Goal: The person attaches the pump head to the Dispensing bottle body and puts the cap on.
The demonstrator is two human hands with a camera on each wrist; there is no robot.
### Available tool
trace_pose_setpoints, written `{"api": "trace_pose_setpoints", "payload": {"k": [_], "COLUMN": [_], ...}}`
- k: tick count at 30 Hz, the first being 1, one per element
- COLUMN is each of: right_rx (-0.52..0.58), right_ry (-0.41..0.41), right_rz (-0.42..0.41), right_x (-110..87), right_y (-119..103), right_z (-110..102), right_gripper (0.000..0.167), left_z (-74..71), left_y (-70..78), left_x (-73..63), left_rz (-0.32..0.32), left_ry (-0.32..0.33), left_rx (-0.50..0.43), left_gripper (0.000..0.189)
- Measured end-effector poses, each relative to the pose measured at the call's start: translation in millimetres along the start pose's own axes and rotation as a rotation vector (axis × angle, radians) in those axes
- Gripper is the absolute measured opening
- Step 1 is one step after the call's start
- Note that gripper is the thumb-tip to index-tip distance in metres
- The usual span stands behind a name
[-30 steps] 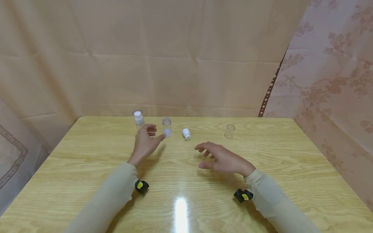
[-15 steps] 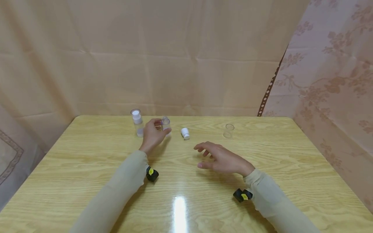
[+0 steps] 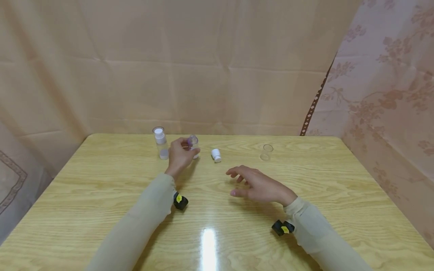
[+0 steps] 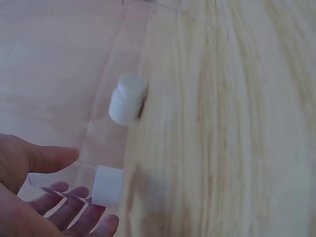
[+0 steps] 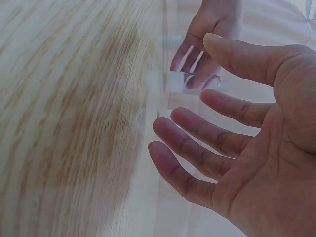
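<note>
At the back left of the table in the head view, my left hand (image 3: 180, 154) holds a clear bottle (image 3: 193, 140) with a white base. Its thumb is on the near side and the fingers curl behind, showing through the clear wall in the left wrist view, where the white base (image 4: 107, 186) sticks out past them. A small white piece with a narrower end (image 3: 216, 155), like a pump head, lies just right of it. Over the table's middle right, my right hand (image 3: 259, 184) hovers with fingers loosely bent and apart, holding nothing; the right wrist view shows its bare palm (image 5: 261, 173).
Left of my left hand stands another clear bottle (image 3: 161, 143) with a white top under a clear cap. Further right is a clear cup-like cap (image 3: 266, 153). Behind the wooden table (image 3: 217, 210) hangs a beige curtain (image 3: 203, 75); a floral cloth (image 3: 390, 94) hangs at the right.
My left hand has moved right, away from the capped bottle, and its fingers have closed round the other clear bottle, which stays about where it was. My right hand has stayed put.
</note>
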State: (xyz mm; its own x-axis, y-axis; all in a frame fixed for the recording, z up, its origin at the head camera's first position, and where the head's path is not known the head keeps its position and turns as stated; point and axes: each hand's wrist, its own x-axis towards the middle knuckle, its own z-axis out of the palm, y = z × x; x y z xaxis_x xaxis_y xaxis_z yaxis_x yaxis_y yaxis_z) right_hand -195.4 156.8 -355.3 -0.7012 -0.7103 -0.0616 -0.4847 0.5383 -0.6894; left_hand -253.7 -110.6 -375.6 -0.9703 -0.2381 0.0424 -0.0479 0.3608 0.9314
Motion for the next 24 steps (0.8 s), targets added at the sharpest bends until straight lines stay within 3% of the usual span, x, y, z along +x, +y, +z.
{"api": "trace_pose_setpoints", "payload": {"k": [11,24], "right_rx": [-0.015,-0.011], "right_ry": [0.001,0.005], "right_rz": [-0.005,0.001], "right_x": [-0.7,0.0], "right_y": [-2,-2], "right_z": [1,-1], "right_gripper": [0.054,0.054], "left_z": [-12.5,-24.7], "left_y": [15.9,18.8], "left_x": [-29.1,-53.5], "left_rz": [0.08,0.18], "left_ry": [-0.022,-0.017], "left_rx": [-0.031,-0.06], "left_gripper": [0.042,0.041]}}
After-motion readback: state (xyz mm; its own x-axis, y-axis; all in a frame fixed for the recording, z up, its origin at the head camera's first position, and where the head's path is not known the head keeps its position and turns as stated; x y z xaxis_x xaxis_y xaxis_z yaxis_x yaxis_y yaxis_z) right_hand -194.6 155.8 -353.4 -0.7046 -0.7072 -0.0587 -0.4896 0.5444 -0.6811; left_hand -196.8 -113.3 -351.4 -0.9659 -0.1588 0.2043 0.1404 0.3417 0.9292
